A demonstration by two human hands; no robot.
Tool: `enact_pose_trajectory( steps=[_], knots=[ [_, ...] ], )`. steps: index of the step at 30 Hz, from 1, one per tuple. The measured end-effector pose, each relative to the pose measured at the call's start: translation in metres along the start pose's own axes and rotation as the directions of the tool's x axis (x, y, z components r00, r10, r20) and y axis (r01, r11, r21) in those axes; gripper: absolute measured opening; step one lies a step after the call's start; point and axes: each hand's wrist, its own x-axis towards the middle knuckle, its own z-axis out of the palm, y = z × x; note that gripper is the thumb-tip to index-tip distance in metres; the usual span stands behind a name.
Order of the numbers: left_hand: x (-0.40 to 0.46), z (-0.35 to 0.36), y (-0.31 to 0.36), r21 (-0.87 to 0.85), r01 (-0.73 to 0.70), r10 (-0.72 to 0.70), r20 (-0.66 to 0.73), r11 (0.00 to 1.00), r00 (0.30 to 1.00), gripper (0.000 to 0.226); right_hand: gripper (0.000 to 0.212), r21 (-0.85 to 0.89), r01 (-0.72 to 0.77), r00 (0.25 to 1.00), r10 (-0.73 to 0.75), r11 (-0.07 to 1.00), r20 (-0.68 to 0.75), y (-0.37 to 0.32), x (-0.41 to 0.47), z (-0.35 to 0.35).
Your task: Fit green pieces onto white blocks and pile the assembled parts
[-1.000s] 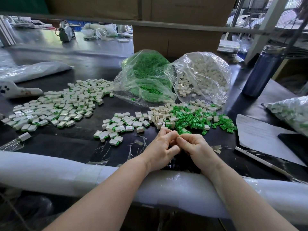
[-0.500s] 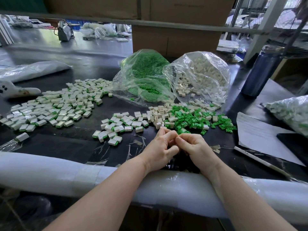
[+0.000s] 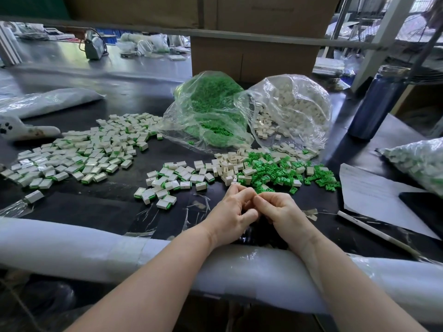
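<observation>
**A:** Head view, surface first. What did you log?

**B:** Black worktable [image 3: 115,207], glossy, scraps of clear tape stuck near the front. A white foam-wrapped roll [image 3: 72,248] ran along the near edge; both forearms rested across it.

**A:** Hands?

**B:** Left hand [image 3: 230,212] and right hand [image 3: 282,212] were knuckle to knuckle at table centre, fingers of both curled tight, tips meeting. Whatever they pinched was hidden inside the fingers. Couldn't tell what it was.

**A:** The parts?

**B:** Loose green pieces [image 3: 282,173] lay scattered just beyond the hands, mixed with loose white blocks [image 3: 230,164] on their left. A small heap of assembled parts [image 3: 167,183] sat left of the hands; a larger pile of assembled parts [image 3: 79,154] spread well off to the far left.

**A:** Supply?

**B:** Two clear bags behind, touching: the bag of green pieces [image 3: 211,111] on the left, the bag of white blocks [image 3: 294,106] on the right, mouths spilling toward the scatter.

**A:** The room?

**B:** Cardboard box [image 3: 251,61] behind the bags. Dark blue bottle [image 3: 378,104] upright at right. Sheet of paper [image 3: 374,197] and a white pen [image 3: 374,233] on the right side. A further filled bag [image 3: 422,161] at the right edge. Second bench behind, cluttered, too blurred to itemise.
</observation>
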Motion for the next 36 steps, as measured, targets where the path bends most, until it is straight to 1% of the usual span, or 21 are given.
enact_pose_trajectory(
  steps=[3, 7, 10, 13, 16, 19, 21, 24, 25, 26, 28, 29, 32, 36],
  knots=[
    [-0.0010, -0.0004, 0.0040, -0.022, 0.027, -0.027, -0.015, 0.999, 1.000, 0.016, 0.023, 0.014, 0.005, 1.000, -0.005, 1.000, 0.015, -0.0008, -0.0001, 0.0006],
    [-0.0023, -0.0005, 0.0046, -0.037, 0.014, -0.014, 0.000, 0.999, 1.000, 0.007, 0.022, 0.020, 0.001, 1.000, -0.002, 1.000, 0.030, -0.0008, -0.0001, -0.0005],
    [-0.0015, 0.0000, 0.0026, -0.019, 0.012, -0.012, -0.003, 1.000, 1.000, 0.026, 0.022, 0.013, -0.002, 1.000, 0.001, 1.000, 0.022, 0.0003, -0.0006, -0.0015],
    [-0.0012, -0.0003, 0.0037, -0.012, 0.012, -0.012, -0.010, 1.000, 1.000, 0.031, 0.022, 0.016, -0.006, 1.000, 0.006, 1.000, 0.020, 0.0000, -0.0007, -0.0014],
    [-0.0017, 0.0003, 0.0048, -0.008, 0.029, -0.029, -0.001, 1.000, 1.000, 0.023, 0.023, 0.020, -0.016, 1.000, 0.016, 1.000, 0.015, -0.0002, -0.0007, -0.0013],
    [-0.0027, -0.0002, 0.0079, -0.020, 0.033, -0.033, 0.006, 0.999, 0.999, 0.004, 0.025, 0.024, -0.014, 1.000, 0.014, 1.000, 0.009, -0.0013, -0.0015, -0.0001],
    [-0.0031, -0.0015, 0.0073, -0.034, 0.032, -0.033, -0.018, 0.999, 0.999, 0.016, 0.026, 0.028, 0.002, 1.000, -0.001, 1.000, -0.007, -0.0032, -0.0016, 0.0015],
    [-0.0040, -0.0042, 0.0077, -0.115, 0.030, -0.037, -0.055, 0.993, 0.998, 0.003, 0.033, 0.004, 0.024, 0.999, -0.024, 1.000, -0.045, -0.0039, -0.0012, 0.0029],
    [-0.0037, -0.0043, 0.0062, -0.124, 0.032, -0.042, -0.080, 0.992, 0.996, 0.007, 0.034, -0.008, 0.029, 0.997, -0.029, 1.000, -0.070, -0.0031, -0.0006, 0.0027],
    [-0.0031, -0.0045, 0.0054, -0.123, 0.041, -0.054, -0.102, 0.992, 0.993, 0.007, 0.031, -0.006, 0.028, 0.994, -0.029, 1.000, -0.107, -0.0021, -0.0002, 0.0018],
    [-0.0024, -0.0050, 0.0047, -0.114, 0.057, -0.074, -0.146, 0.992, 0.987, 0.004, 0.016, 0.031, 0.024, 0.982, -0.018, 0.999, -0.190, -0.0006, 0.0001, -0.0003],
    [-0.0020, -0.0053, 0.0042, -0.115, 0.061, -0.078, -0.158, 0.992, 0.984, 0.004, 0.015, 0.027, 0.030, 0.976, -0.024, 0.999, -0.217, -0.0005, -0.0003, -0.0011],
    [-0.0020, -0.0058, 0.0035, -0.090, 0.072, -0.087, -0.178, 0.993, 0.980, 0.005, 0.022, -0.085, 0.068, 0.968, -0.087, 0.994, -0.237, -0.0016, -0.0024, -0.0020],
    [-0.0032, -0.0059, 0.0039, -0.040, 0.070, -0.076, -0.180, 0.997, 0.981, 0.009, 0.023, -0.227, 0.111, 0.955, -0.167, 0.968, -0.245, -0.0046, -0.0040, -0.0010]
  ],
)
